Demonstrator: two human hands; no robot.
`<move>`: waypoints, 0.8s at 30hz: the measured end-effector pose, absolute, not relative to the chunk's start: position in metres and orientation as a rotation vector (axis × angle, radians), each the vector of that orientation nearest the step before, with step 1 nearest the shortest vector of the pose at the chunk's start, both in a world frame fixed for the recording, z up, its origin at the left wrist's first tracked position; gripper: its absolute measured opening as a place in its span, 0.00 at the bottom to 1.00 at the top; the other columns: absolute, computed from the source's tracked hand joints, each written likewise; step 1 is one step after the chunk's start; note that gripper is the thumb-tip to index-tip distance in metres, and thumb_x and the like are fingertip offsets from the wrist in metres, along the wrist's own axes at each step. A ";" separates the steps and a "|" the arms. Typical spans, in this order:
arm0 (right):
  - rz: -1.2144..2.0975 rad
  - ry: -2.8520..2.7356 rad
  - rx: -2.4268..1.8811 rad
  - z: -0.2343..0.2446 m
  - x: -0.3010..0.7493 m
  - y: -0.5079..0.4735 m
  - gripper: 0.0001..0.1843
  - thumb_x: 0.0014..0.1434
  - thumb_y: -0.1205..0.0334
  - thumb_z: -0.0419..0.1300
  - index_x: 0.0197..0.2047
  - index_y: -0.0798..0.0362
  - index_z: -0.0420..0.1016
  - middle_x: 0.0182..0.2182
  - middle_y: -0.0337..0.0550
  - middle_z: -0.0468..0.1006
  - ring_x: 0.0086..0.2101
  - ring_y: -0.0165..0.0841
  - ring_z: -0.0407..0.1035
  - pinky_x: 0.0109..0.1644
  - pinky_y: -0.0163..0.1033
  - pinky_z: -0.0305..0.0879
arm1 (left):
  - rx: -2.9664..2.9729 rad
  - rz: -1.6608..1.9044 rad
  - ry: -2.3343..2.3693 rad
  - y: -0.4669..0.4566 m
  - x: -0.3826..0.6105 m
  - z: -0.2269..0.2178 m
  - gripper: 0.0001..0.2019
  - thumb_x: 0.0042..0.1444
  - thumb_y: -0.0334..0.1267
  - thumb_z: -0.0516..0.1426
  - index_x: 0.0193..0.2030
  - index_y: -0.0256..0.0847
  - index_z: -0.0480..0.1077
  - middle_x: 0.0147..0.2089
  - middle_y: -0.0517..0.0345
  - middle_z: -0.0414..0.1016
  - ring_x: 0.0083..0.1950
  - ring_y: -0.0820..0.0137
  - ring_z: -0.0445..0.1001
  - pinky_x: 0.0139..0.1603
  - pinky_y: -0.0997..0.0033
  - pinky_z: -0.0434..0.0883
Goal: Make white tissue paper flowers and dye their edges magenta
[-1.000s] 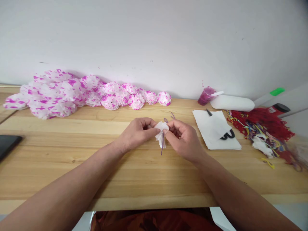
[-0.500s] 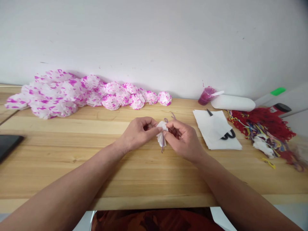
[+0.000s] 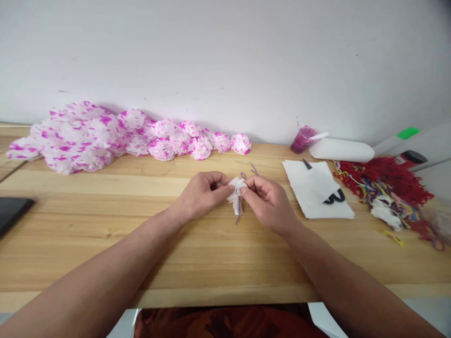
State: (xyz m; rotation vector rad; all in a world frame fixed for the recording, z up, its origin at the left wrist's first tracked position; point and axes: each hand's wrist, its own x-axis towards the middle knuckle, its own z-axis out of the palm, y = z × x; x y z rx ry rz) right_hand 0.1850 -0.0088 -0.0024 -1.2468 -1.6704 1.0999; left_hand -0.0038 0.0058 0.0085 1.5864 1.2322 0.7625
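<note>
Between my two hands, above the middle of the table, is a small pleated white tissue paper bundle [image 3: 235, 204]. A purple yarn [image 3: 239, 213] hangs below it, and more purple yarn sticks out above. My left hand [image 3: 206, 195] pinches the bundle's left side between thumb and fingers. On the other side my right hand [image 3: 269, 202] pinches the paper's upper right layers, its thumb on top. The remaining fingers of both hands are curled and partly hidden.
White and magenta paper pom-poms [image 3: 105, 136] line the wall at the left. To the right lie white paper sheets [image 3: 305, 192] with black-handled scissors [image 3: 334, 196], a purple-stained cup [image 3: 301, 141], a white roll [image 3: 341, 150] and tangled yarn [image 3: 384, 180]. A dark flat object [image 3: 14, 211] rests far left.
The bundle's upper paper layers have been pulled apart and look looser and more crumpled. Both hands have stayed in nearly the same place.
</note>
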 end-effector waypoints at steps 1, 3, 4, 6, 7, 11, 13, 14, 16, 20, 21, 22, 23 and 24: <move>1.104 -1.670 -1.246 -0.003 0.185 -0.008 0.10 0.63 0.56 0.59 0.32 0.51 0.71 0.27 0.39 0.74 0.27 0.31 0.67 0.32 0.38 0.66 | 1.594 0.762 1.233 0.005 -0.003 0.009 0.13 0.56 0.47 0.59 0.33 0.37 0.75 0.26 0.62 0.68 0.28 0.74 0.62 0.28 0.74 0.58; 1.100 -1.678 -1.250 -0.004 0.186 -0.008 0.10 0.64 0.56 0.59 0.32 0.51 0.71 0.27 0.39 0.74 0.27 0.31 0.67 0.32 0.38 0.66 | 1.610 0.760 1.247 0.004 -0.002 0.008 0.15 0.55 0.49 0.60 0.31 0.37 0.74 0.24 0.64 0.64 0.26 0.75 0.59 0.26 0.74 0.56; 1.094 -1.685 -1.253 -0.004 0.186 -0.008 0.10 0.64 0.56 0.58 0.32 0.51 0.70 0.27 0.38 0.74 0.27 0.31 0.67 0.32 0.38 0.66 | 1.622 0.764 1.259 0.004 -0.002 0.008 0.15 0.54 0.49 0.61 0.30 0.37 0.73 0.23 0.65 0.61 0.25 0.76 0.56 0.25 0.74 0.54; 1.086 -1.708 -1.253 -0.002 0.186 -0.009 0.10 0.65 0.57 0.57 0.32 0.51 0.70 0.27 0.38 0.73 0.27 0.30 0.67 0.31 0.38 0.65 | 1.655 0.780 1.281 0.003 -0.001 0.008 0.15 0.52 0.48 0.63 0.27 0.37 0.70 0.22 0.67 0.55 0.25 0.77 0.53 0.24 0.74 0.51; 1.084 -1.723 -1.248 -0.001 0.186 -0.010 0.10 0.65 0.57 0.57 0.33 0.51 0.70 0.27 0.38 0.73 0.27 0.30 0.66 0.31 0.38 0.65 | 1.673 0.791 1.290 0.002 -0.001 0.007 0.15 0.52 0.47 0.63 0.26 0.38 0.69 0.22 0.67 0.54 0.25 0.77 0.52 0.24 0.74 0.51; 1.051 -1.783 -1.227 0.002 0.187 -0.012 0.10 0.67 0.57 0.56 0.34 0.51 0.70 0.27 0.38 0.73 0.27 0.30 0.66 0.31 0.37 0.63 | 1.716 0.787 1.297 0.003 -0.002 0.005 0.13 0.54 0.44 0.61 0.25 0.38 0.68 0.22 0.67 0.54 0.25 0.77 0.52 0.24 0.75 0.51; 1.035 -1.792 -1.230 0.003 0.187 -0.012 0.10 0.67 0.57 0.55 0.34 0.51 0.70 0.28 0.38 0.74 0.28 0.31 0.67 0.32 0.38 0.63 | 1.713 0.768 1.287 0.003 -0.003 0.006 0.13 0.55 0.44 0.60 0.26 0.38 0.69 0.22 0.67 0.54 0.25 0.77 0.53 0.24 0.75 0.51; 1.037 -1.791 -1.232 0.002 0.187 -0.011 0.10 0.67 0.56 0.55 0.35 0.51 0.70 0.29 0.39 0.74 0.29 0.31 0.67 0.32 0.38 0.64 | 1.708 0.760 1.281 0.003 -0.003 0.007 0.13 0.55 0.44 0.60 0.25 0.38 0.68 0.22 0.67 0.54 0.25 0.77 0.53 0.24 0.74 0.52; 1.051 -1.788 -1.230 0.002 0.188 -0.011 0.10 0.67 0.56 0.55 0.35 0.51 0.70 0.29 0.39 0.74 0.29 0.31 0.67 0.32 0.38 0.64 | 1.692 0.756 1.281 0.003 -0.003 0.008 0.14 0.55 0.45 0.61 0.25 0.38 0.67 0.22 0.67 0.55 0.25 0.77 0.53 0.24 0.74 0.52; 1.057 -1.793 -1.221 0.001 0.188 -0.010 0.10 0.68 0.57 0.55 0.35 0.51 0.70 0.29 0.38 0.73 0.28 0.31 0.66 0.32 0.38 0.63 | 1.654 0.764 1.310 0.003 -0.002 0.010 0.15 0.52 0.46 0.62 0.25 0.38 0.68 0.22 0.67 0.55 0.25 0.77 0.52 0.24 0.74 0.51; 1.056 -1.796 -1.217 0.001 0.188 -0.010 0.11 0.68 0.57 0.55 0.34 0.51 0.70 0.28 0.38 0.73 0.28 0.30 0.66 0.32 0.38 0.63 | 1.655 0.766 1.314 0.003 -0.002 0.010 0.15 0.52 0.46 0.62 0.25 0.37 0.68 0.22 0.67 0.55 0.25 0.77 0.52 0.24 0.74 0.51; 1.054 -1.796 -1.213 0.001 0.188 -0.010 0.11 0.68 0.57 0.55 0.34 0.51 0.69 0.28 0.38 0.73 0.28 0.30 0.66 0.32 0.37 0.63 | 1.663 0.766 1.312 0.004 -0.002 0.009 0.14 0.52 0.46 0.62 0.25 0.37 0.68 0.22 0.67 0.54 0.25 0.78 0.52 0.24 0.74 0.50; 1.049 -1.796 -1.208 0.001 0.188 -0.010 0.11 0.67 0.57 0.55 0.34 0.51 0.69 0.28 0.38 0.72 0.28 0.30 0.65 0.31 0.37 0.63 | 1.673 0.767 1.306 0.004 -0.002 0.008 0.14 0.53 0.45 0.62 0.25 0.37 0.68 0.22 0.67 0.54 0.25 0.78 0.52 0.24 0.74 0.50; 1.041 -1.797 -1.206 0.001 0.189 -0.010 0.11 0.67 0.57 0.55 0.34 0.51 0.69 0.28 0.38 0.72 0.28 0.30 0.65 0.32 0.37 0.63 | 1.681 0.767 1.299 0.005 -0.003 0.008 0.14 0.53 0.45 0.62 0.25 0.37 0.68 0.22 0.67 0.54 0.25 0.78 0.52 0.24 0.75 0.50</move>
